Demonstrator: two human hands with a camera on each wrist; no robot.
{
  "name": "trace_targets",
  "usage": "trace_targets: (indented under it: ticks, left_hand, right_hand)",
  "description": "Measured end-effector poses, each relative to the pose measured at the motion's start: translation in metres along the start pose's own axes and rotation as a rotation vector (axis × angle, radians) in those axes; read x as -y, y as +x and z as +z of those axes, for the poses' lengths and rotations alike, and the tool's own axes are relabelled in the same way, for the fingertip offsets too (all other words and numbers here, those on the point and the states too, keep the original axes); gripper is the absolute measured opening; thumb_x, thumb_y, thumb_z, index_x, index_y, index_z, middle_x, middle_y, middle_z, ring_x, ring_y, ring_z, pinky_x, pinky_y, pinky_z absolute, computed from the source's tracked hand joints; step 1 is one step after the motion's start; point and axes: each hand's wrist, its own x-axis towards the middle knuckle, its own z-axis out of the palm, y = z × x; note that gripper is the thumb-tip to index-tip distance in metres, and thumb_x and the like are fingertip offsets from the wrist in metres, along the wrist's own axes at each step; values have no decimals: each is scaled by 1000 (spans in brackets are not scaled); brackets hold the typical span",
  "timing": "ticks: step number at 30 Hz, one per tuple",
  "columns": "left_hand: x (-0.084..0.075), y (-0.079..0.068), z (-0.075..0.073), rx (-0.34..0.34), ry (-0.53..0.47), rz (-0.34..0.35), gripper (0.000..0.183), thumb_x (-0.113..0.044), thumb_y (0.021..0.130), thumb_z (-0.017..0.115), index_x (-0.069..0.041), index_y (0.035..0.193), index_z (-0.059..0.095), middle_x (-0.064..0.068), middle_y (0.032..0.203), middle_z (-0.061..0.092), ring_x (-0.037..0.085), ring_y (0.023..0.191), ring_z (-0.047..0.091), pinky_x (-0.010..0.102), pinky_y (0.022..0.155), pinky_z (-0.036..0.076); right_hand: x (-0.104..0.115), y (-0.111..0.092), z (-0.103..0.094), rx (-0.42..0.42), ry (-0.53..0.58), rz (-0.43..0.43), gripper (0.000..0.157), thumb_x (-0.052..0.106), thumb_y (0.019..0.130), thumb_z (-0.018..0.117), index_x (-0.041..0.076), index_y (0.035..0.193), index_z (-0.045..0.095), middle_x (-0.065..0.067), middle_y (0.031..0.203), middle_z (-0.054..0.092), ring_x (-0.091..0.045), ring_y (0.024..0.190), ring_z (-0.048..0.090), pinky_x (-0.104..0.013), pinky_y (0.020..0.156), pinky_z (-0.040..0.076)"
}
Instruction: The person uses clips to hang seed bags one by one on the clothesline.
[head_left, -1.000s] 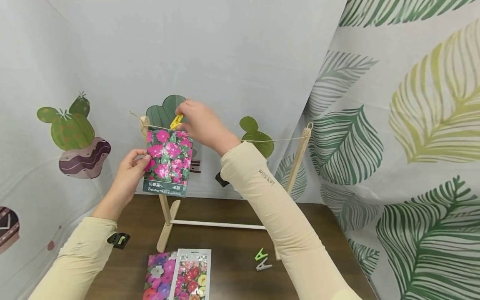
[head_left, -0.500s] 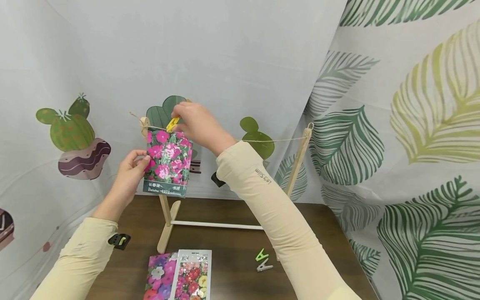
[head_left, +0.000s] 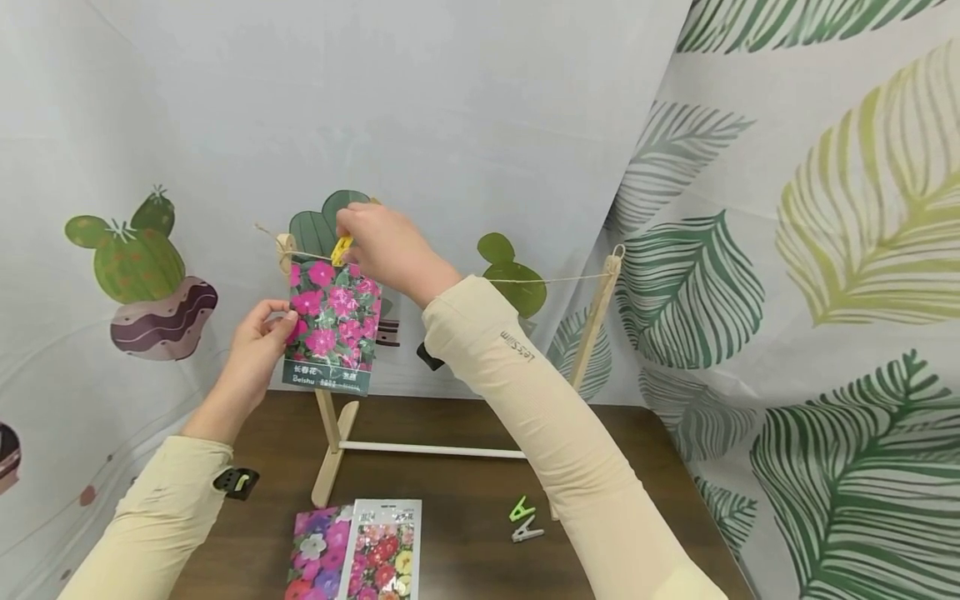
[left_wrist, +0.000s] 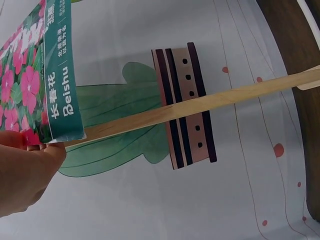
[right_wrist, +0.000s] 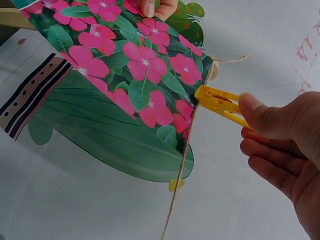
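A seed packet (head_left: 333, 329) printed with pink flowers hangs upright at the left end of the twine (head_left: 570, 278). My left hand (head_left: 258, 342) pinches its left edge between thumb and fingers. Between the thumb and fingers of my right hand (head_left: 390, 250) is a yellow clothespin (right_wrist: 218, 102). In the right wrist view the clothespin's tip sits over the packet's top edge, right at the twine (right_wrist: 176, 200). The packet's lower band with white lettering (left_wrist: 65, 95) shows in the left wrist view.
A wooden frame with a right post (head_left: 592, 325) and a white crossbar (head_left: 435, 450) stands on the dark table (head_left: 450, 533). Two more flower packets, one purple-pink (head_left: 318, 554) and one white-bordered (head_left: 382, 550), lie in front. A green clothespin (head_left: 521, 509) and a grey clothespin (head_left: 527, 529) lie to the right.
My right hand has moved slightly left and down with the yellow clothespin, onto the packet's top edge. The left hand keeps its hold on the packet's edge.
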Motion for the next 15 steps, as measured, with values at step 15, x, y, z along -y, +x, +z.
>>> trace_targets:
  ticks: [15]
  left_hand:
    - [6, 3, -1, -49, 0, 18, 4, -23, 101, 50, -20, 101, 52, -8, 80, 58, 5, 73, 55, 19, 62, 47]
  right_hand:
    - [1, 7, 1, 22, 31, 36, 25, 19, 95, 62, 9, 117, 60, 0, 116, 59, -13, 109, 55, -19, 90, 44]
